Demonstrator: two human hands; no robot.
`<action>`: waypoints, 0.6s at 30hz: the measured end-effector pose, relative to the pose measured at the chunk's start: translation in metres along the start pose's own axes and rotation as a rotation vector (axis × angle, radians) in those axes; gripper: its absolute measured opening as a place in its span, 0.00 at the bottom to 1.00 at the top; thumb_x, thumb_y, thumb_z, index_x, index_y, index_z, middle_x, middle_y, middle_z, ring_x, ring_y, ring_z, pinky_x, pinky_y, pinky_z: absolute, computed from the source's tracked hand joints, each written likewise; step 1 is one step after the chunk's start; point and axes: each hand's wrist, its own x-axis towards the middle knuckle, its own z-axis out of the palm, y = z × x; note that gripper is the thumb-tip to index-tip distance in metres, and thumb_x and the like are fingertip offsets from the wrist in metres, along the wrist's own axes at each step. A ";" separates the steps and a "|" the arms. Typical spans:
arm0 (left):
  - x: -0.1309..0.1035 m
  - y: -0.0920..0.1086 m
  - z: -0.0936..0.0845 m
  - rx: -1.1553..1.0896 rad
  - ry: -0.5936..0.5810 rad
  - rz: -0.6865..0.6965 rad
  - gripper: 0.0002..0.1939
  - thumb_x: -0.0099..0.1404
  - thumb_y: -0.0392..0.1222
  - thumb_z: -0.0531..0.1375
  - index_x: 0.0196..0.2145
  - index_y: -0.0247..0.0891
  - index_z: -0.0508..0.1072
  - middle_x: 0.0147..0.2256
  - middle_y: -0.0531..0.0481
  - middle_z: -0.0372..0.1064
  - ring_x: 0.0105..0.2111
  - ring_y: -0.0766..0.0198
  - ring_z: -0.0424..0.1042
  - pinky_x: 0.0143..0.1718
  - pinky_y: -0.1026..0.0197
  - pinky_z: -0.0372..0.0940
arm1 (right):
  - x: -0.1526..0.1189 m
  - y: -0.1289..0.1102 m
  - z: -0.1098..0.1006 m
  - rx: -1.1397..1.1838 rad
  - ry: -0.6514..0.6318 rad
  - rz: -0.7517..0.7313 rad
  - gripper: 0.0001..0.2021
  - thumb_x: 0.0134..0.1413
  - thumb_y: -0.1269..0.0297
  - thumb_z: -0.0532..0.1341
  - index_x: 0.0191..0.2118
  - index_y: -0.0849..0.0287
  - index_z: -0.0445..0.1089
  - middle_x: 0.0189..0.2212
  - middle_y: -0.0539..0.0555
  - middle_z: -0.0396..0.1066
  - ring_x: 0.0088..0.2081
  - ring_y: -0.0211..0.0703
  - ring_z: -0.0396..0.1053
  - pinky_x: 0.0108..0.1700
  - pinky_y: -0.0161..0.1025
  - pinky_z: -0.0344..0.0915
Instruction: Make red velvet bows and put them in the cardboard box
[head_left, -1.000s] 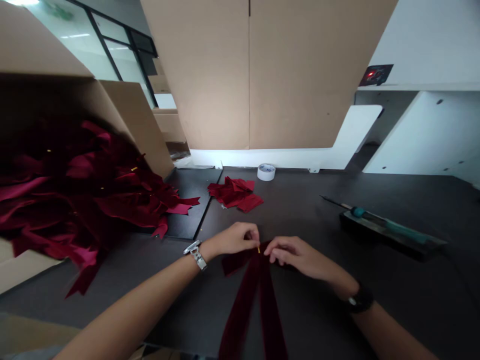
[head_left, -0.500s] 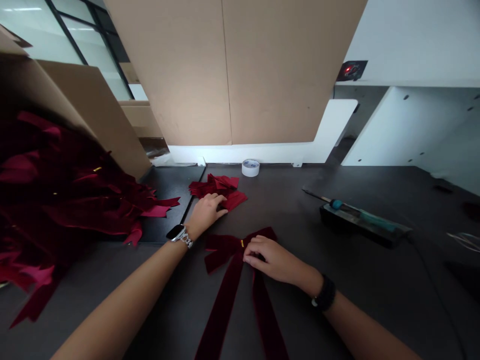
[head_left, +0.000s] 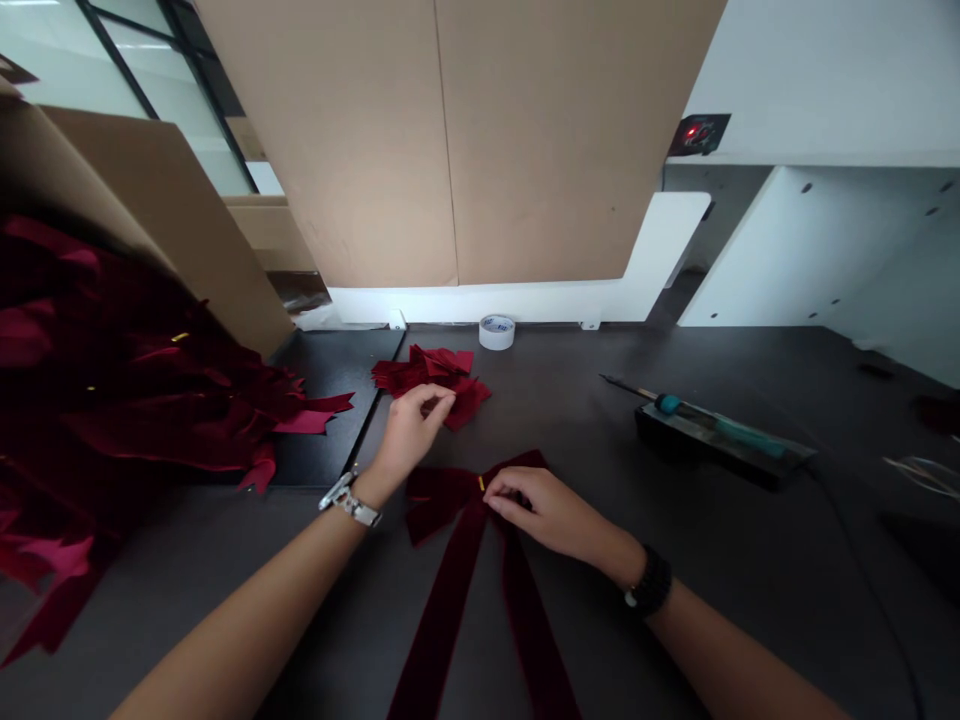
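A dark red velvet bow point(head_left: 442, 505) lies on the dark table in front of me, its two long tails running toward me. A small gold-coloured strip shows at its centre. My right hand point(head_left: 551, 508) is closed at the bow's centre, thumb and fingers pinched on the velvet. Above and left of it, my left hand point(head_left: 414, 428) is held at the near edge of a small pile of red fabric pieces point(head_left: 420, 372). Its thumb and fingertips are pressed together; whatever is between them is too small to make out.
Many red velvet bows point(head_left: 150, 380) heap out of a cardboard box point(head_left: 172, 220) at left. A white tape roll point(head_left: 496, 332) stands at the back. On the right, a soldering-iron-like tool point(head_left: 667, 404) rests on a black holder point(head_left: 720, 445), its cable trailing. Cardboard panels point(head_left: 525, 150) rise behind.
My left hand's thumb and fingers have come together into a pinch beside the fabric pile, and the wrist has turned. My right hand stays at the bow's centre. The view has shifted slightly.
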 end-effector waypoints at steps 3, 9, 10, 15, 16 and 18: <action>-0.001 0.002 0.003 -0.062 0.021 -0.084 0.09 0.64 0.40 0.56 0.30 0.36 0.74 0.26 0.50 0.74 0.24 0.64 0.73 0.29 0.66 0.67 | 0.001 0.001 0.000 0.015 0.010 0.026 0.06 0.63 0.69 0.57 0.35 0.61 0.70 0.33 0.51 0.72 0.35 0.38 0.67 0.38 0.34 0.60; 0.023 -0.013 -0.012 -0.053 0.151 -0.172 0.10 0.64 0.39 0.54 0.31 0.34 0.74 0.28 0.47 0.74 0.29 0.61 0.75 0.32 0.63 0.68 | 0.001 0.003 0.000 -0.031 -0.011 -0.015 0.06 0.62 0.70 0.58 0.35 0.61 0.70 0.33 0.52 0.71 0.35 0.38 0.67 0.40 0.34 0.60; 0.024 -0.013 -0.015 -0.022 0.136 -0.134 0.10 0.64 0.39 0.55 0.32 0.34 0.74 0.32 0.45 0.74 0.33 0.60 0.75 0.37 0.61 0.68 | 0.001 0.003 0.000 -0.029 -0.015 -0.015 0.06 0.62 0.70 0.58 0.35 0.61 0.70 0.33 0.52 0.71 0.36 0.38 0.67 0.40 0.34 0.59; 0.005 -0.015 -0.011 0.138 -0.228 0.082 0.07 0.63 0.36 0.58 0.30 0.37 0.77 0.33 0.46 0.74 0.35 0.59 0.73 0.41 0.59 0.65 | 0.002 0.001 -0.002 -0.029 -0.026 0.012 0.06 0.62 0.70 0.58 0.35 0.61 0.71 0.32 0.51 0.70 0.33 0.37 0.66 0.37 0.34 0.59; 0.001 -0.018 -0.008 0.135 -0.257 0.077 0.07 0.62 0.36 0.59 0.29 0.38 0.77 0.32 0.46 0.74 0.34 0.59 0.73 0.40 0.59 0.66 | 0.002 0.001 -0.002 -0.031 -0.029 0.014 0.05 0.62 0.70 0.58 0.35 0.61 0.71 0.32 0.51 0.70 0.33 0.37 0.66 0.36 0.34 0.59; -0.002 -0.024 -0.001 0.121 -0.272 0.053 0.07 0.62 0.36 0.59 0.29 0.37 0.78 0.32 0.46 0.76 0.33 0.59 0.74 0.39 0.60 0.66 | 0.001 0.001 -0.002 -0.031 -0.039 0.015 0.06 0.61 0.70 0.58 0.35 0.61 0.71 0.32 0.51 0.70 0.33 0.38 0.66 0.36 0.34 0.60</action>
